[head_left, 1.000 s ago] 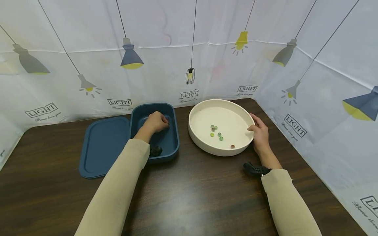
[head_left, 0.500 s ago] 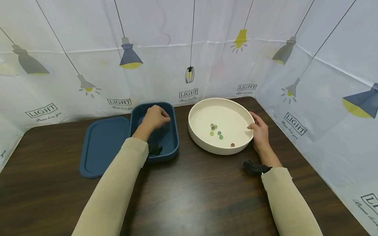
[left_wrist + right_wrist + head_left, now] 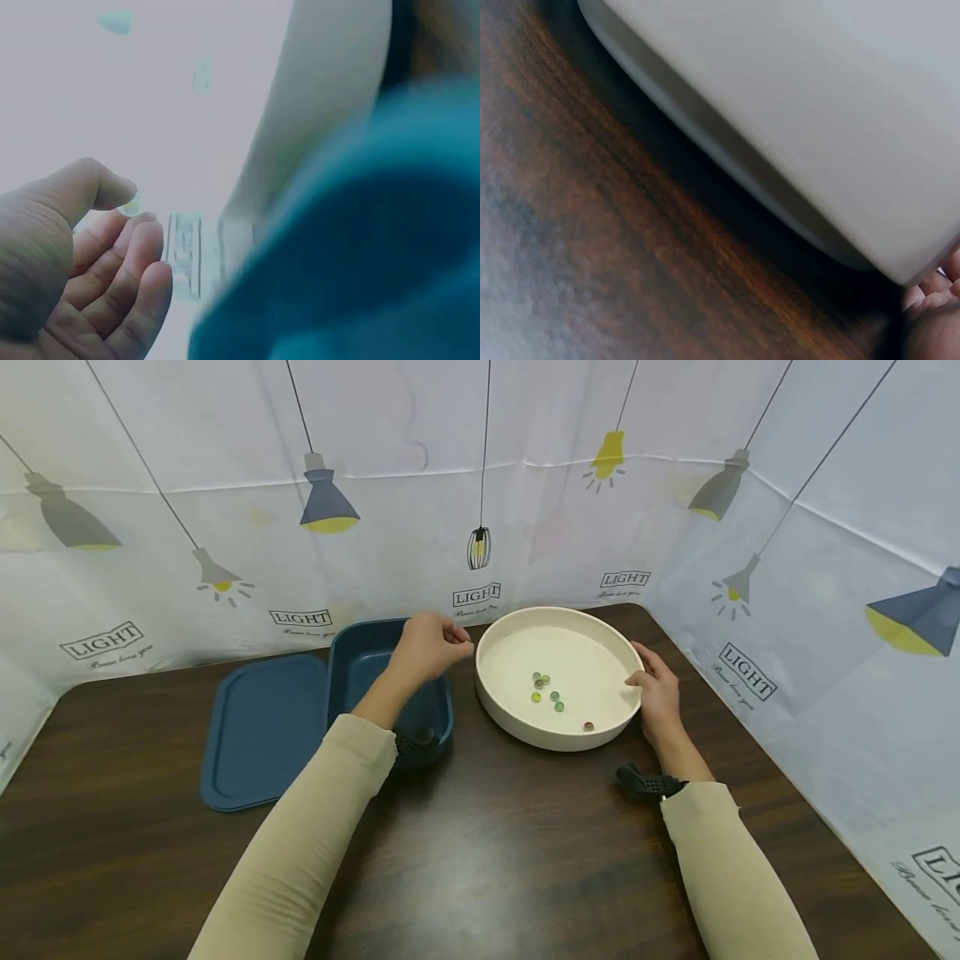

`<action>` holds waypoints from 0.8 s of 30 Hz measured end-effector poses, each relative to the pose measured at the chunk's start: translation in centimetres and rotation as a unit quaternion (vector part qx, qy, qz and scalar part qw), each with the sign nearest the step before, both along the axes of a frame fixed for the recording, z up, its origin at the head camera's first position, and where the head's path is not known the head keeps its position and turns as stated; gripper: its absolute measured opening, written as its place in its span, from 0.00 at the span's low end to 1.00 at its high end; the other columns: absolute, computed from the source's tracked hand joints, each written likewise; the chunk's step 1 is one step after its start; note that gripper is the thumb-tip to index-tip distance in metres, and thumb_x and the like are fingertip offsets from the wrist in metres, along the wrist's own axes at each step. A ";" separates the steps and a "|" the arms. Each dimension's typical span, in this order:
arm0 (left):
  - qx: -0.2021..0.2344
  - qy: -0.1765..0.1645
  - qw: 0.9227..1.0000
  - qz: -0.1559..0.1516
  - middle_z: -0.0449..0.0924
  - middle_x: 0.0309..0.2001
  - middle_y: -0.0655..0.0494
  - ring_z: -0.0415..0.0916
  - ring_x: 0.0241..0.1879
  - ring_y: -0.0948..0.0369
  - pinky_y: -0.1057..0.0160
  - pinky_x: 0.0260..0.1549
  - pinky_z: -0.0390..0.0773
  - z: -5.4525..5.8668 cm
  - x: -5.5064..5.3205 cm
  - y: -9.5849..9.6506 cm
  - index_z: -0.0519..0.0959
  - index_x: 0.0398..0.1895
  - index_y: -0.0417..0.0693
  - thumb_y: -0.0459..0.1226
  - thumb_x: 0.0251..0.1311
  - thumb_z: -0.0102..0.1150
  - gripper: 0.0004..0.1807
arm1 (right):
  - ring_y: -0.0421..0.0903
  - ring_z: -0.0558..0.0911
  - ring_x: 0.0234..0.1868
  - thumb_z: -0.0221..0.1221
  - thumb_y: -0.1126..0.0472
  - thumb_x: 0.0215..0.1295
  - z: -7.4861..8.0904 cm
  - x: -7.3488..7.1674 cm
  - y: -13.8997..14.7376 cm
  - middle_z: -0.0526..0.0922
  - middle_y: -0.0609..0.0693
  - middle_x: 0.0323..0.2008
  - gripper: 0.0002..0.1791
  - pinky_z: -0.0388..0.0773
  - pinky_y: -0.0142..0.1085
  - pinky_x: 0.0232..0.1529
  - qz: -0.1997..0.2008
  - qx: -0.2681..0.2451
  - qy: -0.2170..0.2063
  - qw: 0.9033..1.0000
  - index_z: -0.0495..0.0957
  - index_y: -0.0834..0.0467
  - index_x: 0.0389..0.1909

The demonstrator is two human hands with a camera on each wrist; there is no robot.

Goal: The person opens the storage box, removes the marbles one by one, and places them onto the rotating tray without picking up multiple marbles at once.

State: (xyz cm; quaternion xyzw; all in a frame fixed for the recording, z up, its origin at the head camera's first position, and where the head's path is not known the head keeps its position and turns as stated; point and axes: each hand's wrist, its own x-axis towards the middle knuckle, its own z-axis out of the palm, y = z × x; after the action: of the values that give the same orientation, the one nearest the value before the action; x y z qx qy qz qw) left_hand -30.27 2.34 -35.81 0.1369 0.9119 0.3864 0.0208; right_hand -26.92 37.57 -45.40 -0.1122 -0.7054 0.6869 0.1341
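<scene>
Between thumb and fingertips my left hand (image 3: 427,647) pinches a clear, greenish marble (image 3: 131,204), best seen in the left wrist view. That hand is over the right rim of the blue rectangular container (image 3: 362,672), close to the left side of a round cream tray (image 3: 517,647). Several marbles lie on the tray floor, among them a yellow marble (image 3: 536,697) and a reddish marble (image 3: 588,727). My right hand (image 3: 660,697) grips the tray's right side, thumb over the rim and fingers outside. The left forearm hides part of the blue container.
A blue lid (image 3: 262,731) lies flat left of the container on the dark wooden table (image 3: 480,852). A white sheet printed with lamps (image 3: 405,552) hangs behind the table and along its right side.
My left hand has risen out of the blue container and moved right toward the tray, the marble now visible at its fingertips. The right hand and tray have stayed in place.
</scene>
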 end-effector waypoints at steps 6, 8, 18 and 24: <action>0.007 0.008 0.999 -0.035 0.87 0.36 0.53 0.82 0.39 0.58 0.61 0.37 0.81 0.2 0.9 3.1 0.87 0.36 0.47 0.38 0.61 0.62 0.06 | 0.48 0.63 0.78 0.42 0.79 0.58 -0.1 -0.1 0.1 0.63 0.55 0.77 0.39 0.62 0.43 0.76 -0.002 -0.005 0.003 1.000 0.66 0.58 0.74; 0.010 0.011 0.999 -0.036 0.88 0.36 0.53 0.82 0.39 0.59 0.61 0.38 0.82 0.2 1.1 4.0 0.87 0.36 0.47 0.38 0.61 0.62 0.06 | 0.48 0.64 0.77 0.43 0.78 0.58 -0.1 -0.1 0.2 0.64 0.54 0.77 0.39 0.63 0.41 0.76 -0.005 -0.003 0.001 1.000 0.67 0.58 0.74; 0.033 -0.021 0.999 -0.011 0.87 0.37 0.57 0.81 0.38 0.61 0.64 0.36 0.81 -1.1 1.9 7.8 0.87 0.40 0.50 0.41 0.65 0.64 0.07 | 0.48 0.64 0.77 0.43 0.78 0.58 -0.1 -0.1 0.4 0.64 0.54 0.77 0.40 0.64 0.41 0.75 -0.007 0.002 -0.004 1.000 0.67 0.57 0.74; 0.005 -0.019 1.000 -0.008 0.88 0.37 0.58 0.82 0.39 0.62 0.63 0.38 0.81 -3.1 1.5 8.9 0.88 0.40 0.51 0.40 0.64 0.65 0.06 | 0.47 0.64 0.77 0.43 0.79 0.58 -0.1 -0.1 0.1 0.64 0.54 0.77 0.39 0.64 0.41 0.75 -0.002 0.000 0.003 1.000 0.67 0.58 0.74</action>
State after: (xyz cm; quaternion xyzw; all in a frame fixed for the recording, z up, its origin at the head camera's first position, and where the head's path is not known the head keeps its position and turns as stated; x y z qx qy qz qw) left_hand -28.74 11.25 -38.88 0.1373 0.9082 0.3933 0.0405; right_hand -27.04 37.70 -45.53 -0.1123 -0.7045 0.6872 0.1375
